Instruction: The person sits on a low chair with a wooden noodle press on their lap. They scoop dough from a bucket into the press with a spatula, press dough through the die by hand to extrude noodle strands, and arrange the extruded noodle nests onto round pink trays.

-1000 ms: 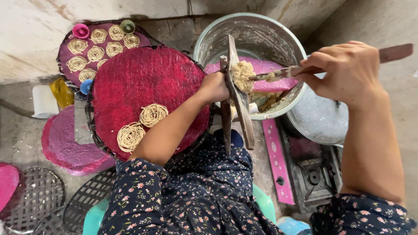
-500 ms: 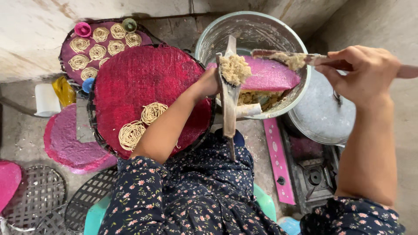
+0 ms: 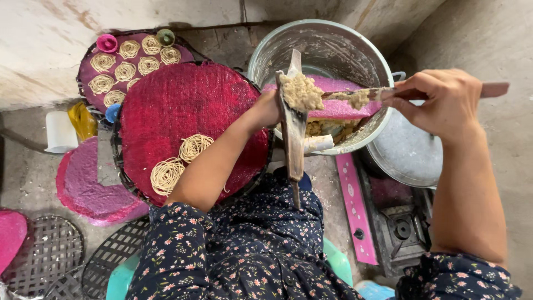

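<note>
Head view looks down on a big metal pot (image 3: 355,53) at top centre, its inside smeared with dough, a pink sheet lying across it. Left of it, touching its rim, sits a round red mat (image 3: 189,105) on a dark woven tray, carrying 2 coils of thin noodle strands (image 3: 180,161) near its lower edge. Behind it a second purple mat (image 3: 127,61) holds 8 more coils. A grey pot lid (image 3: 408,153) leans at the pot's right side. The left hand (image 3: 269,108) is wrapped around a wooden press (image 3: 293,133) held over the pot's rim, a lump of dough (image 3: 301,91) on its top. The right hand (image 3: 444,100) pinches a wooden spatula (image 3: 388,93) whose dough-coated tip touches that lump.
</note>
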`<state>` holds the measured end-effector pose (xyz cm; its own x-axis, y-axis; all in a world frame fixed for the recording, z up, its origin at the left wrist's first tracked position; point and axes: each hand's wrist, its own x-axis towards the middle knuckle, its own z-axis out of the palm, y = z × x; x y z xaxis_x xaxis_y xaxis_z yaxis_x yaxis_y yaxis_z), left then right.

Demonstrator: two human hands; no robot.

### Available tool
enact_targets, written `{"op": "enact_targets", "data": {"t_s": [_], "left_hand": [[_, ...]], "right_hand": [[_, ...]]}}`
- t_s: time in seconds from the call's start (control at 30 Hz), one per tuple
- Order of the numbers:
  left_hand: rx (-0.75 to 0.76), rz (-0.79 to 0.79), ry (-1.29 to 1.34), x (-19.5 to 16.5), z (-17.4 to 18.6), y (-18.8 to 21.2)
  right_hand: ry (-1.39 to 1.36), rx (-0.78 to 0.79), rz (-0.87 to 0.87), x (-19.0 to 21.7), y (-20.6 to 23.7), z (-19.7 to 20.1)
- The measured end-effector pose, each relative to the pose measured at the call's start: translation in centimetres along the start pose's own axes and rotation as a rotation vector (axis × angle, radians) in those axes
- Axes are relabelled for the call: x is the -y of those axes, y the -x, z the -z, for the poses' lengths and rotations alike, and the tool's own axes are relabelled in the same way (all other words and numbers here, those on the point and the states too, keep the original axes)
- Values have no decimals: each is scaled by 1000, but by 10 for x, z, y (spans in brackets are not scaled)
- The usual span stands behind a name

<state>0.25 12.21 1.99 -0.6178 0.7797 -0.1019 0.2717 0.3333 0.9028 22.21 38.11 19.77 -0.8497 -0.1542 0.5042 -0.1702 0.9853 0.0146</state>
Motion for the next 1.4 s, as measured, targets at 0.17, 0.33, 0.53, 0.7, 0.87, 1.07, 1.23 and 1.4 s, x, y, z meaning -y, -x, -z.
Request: {"op": "enact_targets", "data": {"t_s": [0.17, 0.33, 0.53, 0.7, 0.87, 1.07, 1.23, 1.4], "left_hand": [[-41, -215, -332, -1, -20, -2], [-8, -134, -351, 20, -38, -10], [-29, -157, -292, 24, -24, -3], [-29, -321, -11, 4, 4, 6], [-11, -111, -30, -1, -7, 2], [-34, -116, -142, 21, -36, -13], [-132, -330, -311, 27, -36, -24], [-130, -43, -16, 33, -31, -24]], "right_hand": [[310, 70, 198, 23, -32, 4], [295, 136, 335, 51, -46, -39], [270, 150, 254, 29, -53, -3], [-85, 77, 4, -11, -31, 50], [97, 48, 25, -19, -17, 26], [-382, -24, -377, 26, -22, -35], [-305, -181, -541, 65, 23, -100], [-173, -284, -373, 71, 53, -123]]}}
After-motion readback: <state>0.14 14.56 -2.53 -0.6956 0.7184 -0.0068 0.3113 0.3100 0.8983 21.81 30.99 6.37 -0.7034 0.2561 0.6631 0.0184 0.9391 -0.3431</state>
